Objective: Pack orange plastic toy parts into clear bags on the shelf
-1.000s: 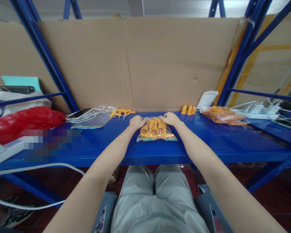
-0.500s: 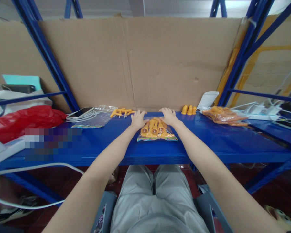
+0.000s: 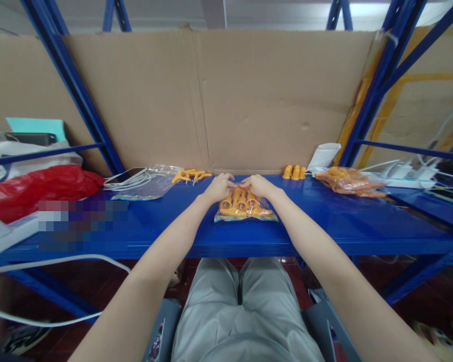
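Observation:
A clear plastic bag [image 3: 245, 218] with a colourful printed edge lies flat in front of me, holding several orange-yellow plastic pieces with hollow round ends. At its far left corner, my left hand [image 3: 219, 188] is closed on the plastic, fingers bent inward. My right hand [image 3: 259, 186] grips the far right part of the same bag, its fingertips close to those of the left. The hands partly hide the bag's far edge. Left of the bag lie several loose orange-yellow pieces with small metal hooks [image 3: 191, 175].
Orange cups [image 3: 295, 172] stand at the back right, beside another filled bag [image 3: 349, 181]. A flat clear bag [image 3: 147, 188], a phone with a white cable [image 3: 130, 177] and a red plastic bag [image 3: 41, 186] lie to the left. Cardboard [image 3: 249, 100] walls off the back of the blue table [image 3: 166, 221].
Both hands have moved closer together over the bag's far edge. Their fingers, spread before, are now bent onto the plastic. The bag has hardly moved.

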Available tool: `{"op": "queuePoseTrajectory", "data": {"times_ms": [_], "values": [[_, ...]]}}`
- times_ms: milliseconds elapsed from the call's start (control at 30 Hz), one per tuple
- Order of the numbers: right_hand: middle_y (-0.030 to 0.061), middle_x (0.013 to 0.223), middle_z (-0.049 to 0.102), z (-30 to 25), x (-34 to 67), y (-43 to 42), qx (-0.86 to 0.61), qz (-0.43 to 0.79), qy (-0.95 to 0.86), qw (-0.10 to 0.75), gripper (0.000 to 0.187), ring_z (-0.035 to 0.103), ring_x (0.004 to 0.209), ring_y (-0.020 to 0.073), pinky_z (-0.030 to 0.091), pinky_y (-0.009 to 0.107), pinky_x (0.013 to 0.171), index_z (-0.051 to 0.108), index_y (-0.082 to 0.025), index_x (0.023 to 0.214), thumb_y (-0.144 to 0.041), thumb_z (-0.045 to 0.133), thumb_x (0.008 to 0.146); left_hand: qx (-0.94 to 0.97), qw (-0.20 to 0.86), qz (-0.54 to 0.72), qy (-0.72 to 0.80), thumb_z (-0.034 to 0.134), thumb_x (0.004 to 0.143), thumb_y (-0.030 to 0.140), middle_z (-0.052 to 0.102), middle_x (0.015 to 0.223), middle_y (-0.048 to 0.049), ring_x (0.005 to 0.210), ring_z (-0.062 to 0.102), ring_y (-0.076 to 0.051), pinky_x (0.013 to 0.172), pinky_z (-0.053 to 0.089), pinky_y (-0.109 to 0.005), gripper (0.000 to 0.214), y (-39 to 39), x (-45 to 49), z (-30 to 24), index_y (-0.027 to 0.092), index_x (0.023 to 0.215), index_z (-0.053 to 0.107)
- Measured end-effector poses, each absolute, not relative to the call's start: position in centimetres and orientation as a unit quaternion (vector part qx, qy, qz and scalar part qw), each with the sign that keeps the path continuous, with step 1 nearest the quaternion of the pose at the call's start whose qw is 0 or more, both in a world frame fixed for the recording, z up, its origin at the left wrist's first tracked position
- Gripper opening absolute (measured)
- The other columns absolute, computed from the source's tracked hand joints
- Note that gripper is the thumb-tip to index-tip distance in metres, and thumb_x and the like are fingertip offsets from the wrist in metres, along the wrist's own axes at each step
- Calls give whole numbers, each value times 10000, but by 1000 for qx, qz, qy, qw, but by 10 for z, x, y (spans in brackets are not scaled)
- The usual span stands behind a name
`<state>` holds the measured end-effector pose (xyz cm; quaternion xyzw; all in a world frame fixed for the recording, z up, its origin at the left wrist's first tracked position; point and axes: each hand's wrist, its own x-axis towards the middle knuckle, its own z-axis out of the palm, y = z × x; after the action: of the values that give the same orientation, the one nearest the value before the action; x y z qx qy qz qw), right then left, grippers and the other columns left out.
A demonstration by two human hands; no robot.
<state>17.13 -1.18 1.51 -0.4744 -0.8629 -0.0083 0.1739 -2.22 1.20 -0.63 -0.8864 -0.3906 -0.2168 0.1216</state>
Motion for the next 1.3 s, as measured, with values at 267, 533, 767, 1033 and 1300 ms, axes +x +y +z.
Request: {"op": "queuePoseTrajectory", "data": {"times_ms": [267, 533, 767, 1033, 1300], "values": [[90, 1096, 727, 17, 161, -16, -485, -18, -855, 180, 449, 652, 1073, 182, 458, 231, 939, 770, -146, 1000, 44, 452, 747, -888, 65, -210, -405, 367, 853, 119, 697, 1037, -87, 1021, 632, -199, 955, 479, -326, 362, 8, -8, -5, 136, 1000, 697], [107, 1030, 731, 20, 156, -24, -510, -27, -840, 186, 381, 660, 971, 172, 451, 215, 859, 758, -121, 955, 1, 438, 789, -903, 57, -218, -365, 384, 800, 90, 695, 1047, -49, 1044, 615, -182, 984, 461, -315, 417, 9, -10, -6, 185, 1032, 717], [94, 970, 747, 19, 158, -20, -536, 22, -811, 235, 383, 676, 925, 155, 458, 199, 853, 760, -108, 909, 18, 425, 773, -893, 18, -239, -381, 371, 743, 70, 632, 955, -36, 988, 606, -166, 986, 460, -314, 511, 13, -10, -9, 220, 1066, 738], [89, 937, 752, 13, 160, -10, -585, 109, -744, 304, 379, 692, 825, 134, 480, 172, 788, 759, -92, 945, -10, 426, 784, -846, -117, -275, -442, 382, 703, 82, 701, 994, -34, 1009, 606, -183, 973, 464, -324, 462, 10, -8, -5, 188, 973, 743], [181, 1005, 733, 19, 170, -17, -658, 37, -718, 224, 362, 679, 1030, 241, 481, 229, 850, 758, -73, 987, -34, 475, 765, -737, -285, -313, -528, 407, 672, 58, 631, 654, -19, 623, 576, -123, 640, 473, -235, 341, 9, -13, -3, 131, 816, 706]]}}
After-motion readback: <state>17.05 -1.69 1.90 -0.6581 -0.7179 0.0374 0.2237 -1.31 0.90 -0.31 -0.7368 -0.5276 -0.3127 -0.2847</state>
